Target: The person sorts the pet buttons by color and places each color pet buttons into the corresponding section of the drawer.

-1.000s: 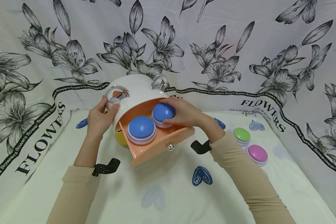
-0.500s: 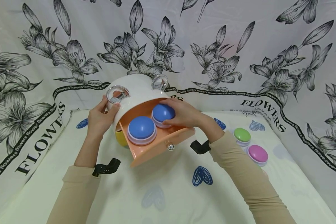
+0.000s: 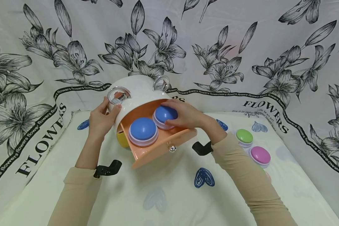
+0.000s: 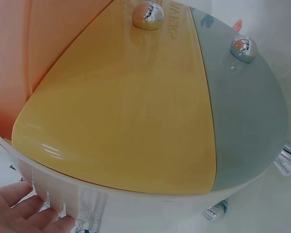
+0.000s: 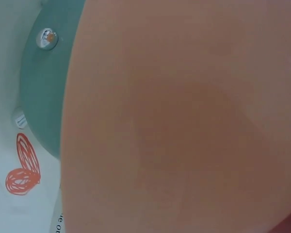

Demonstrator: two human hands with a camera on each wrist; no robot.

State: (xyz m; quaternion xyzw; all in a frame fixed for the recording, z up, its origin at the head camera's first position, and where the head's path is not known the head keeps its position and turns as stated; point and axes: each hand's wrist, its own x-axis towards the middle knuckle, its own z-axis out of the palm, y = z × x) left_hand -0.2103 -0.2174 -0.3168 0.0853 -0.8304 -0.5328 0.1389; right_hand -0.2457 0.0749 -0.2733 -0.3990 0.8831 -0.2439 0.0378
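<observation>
A rounded white drawer box (image 3: 132, 83) with silver ring-shaped fittings stands in the middle of the head view. Its peach drawer (image 3: 164, 142) is pulled out, with a silver ball knob on the front. My left hand (image 3: 101, 119) holds the box's left side, thumb by a silver ring; in the left wrist view its fingers (image 4: 31, 208) lie against the white shell. Inside the drawer, at left, sits a blue dome button (image 3: 143, 130) on a white base. My right hand (image 3: 185, 114) grips a second blue dome button (image 3: 164, 116) at the drawer's right, thumb in front.
Beyond my right sleeve, a green dome button (image 3: 244, 136) and a magenta dome button (image 3: 260, 155) lie on the cloth (image 3: 175, 194); another is mostly hidden by the sleeve. Closed yellow (image 4: 121, 107) and grey-green (image 4: 247, 116) drawers show in the left wrist view. A flower-printed cloth (image 3: 220, 62) hangs behind.
Both hands and the drawer stay almost in place. Beside the right sleeve, part of a pinkish button shows that the arm covered a second ago.
</observation>
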